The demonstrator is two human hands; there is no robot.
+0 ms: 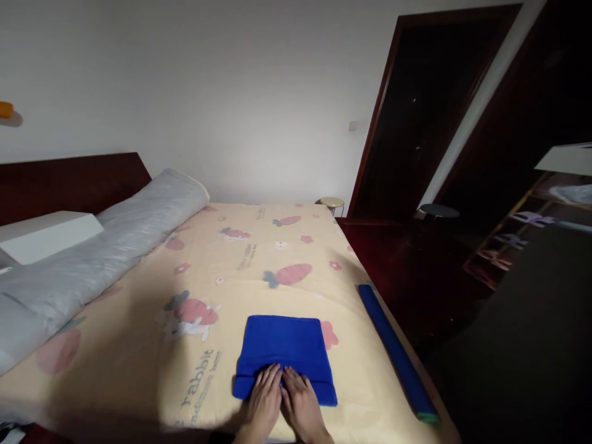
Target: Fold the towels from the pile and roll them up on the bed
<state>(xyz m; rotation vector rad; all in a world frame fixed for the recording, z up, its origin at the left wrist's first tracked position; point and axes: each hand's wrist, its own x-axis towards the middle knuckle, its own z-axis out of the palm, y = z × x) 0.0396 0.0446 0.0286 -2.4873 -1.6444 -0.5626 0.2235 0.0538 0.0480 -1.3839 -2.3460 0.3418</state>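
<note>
A blue cloth (287, 339), folded into a rough rectangle, lies flat on the bed near me. Along its near side runs a folded-over strip with a crease. My left hand (267, 391) rests palm down on this strip, fingers stretched out and pointing away from me. Beside it, my right hand (300, 394) lies on the same strip, also with its fingers extended. The two hands almost touch at the cloth's middle. Their palms hide part of the near edge. To the right, a long narrow blue roll (395, 348) with a green end lies along the bed's edge.
The bed (342, 290) has a cream sheet printed with carrots and rabbits. A long grey bolster (139, 222) and a white box-like object (50, 234) are at the left. Beyond the right edge are a round stool (439, 211), a shelf rack (513, 231) and dark floor.
</note>
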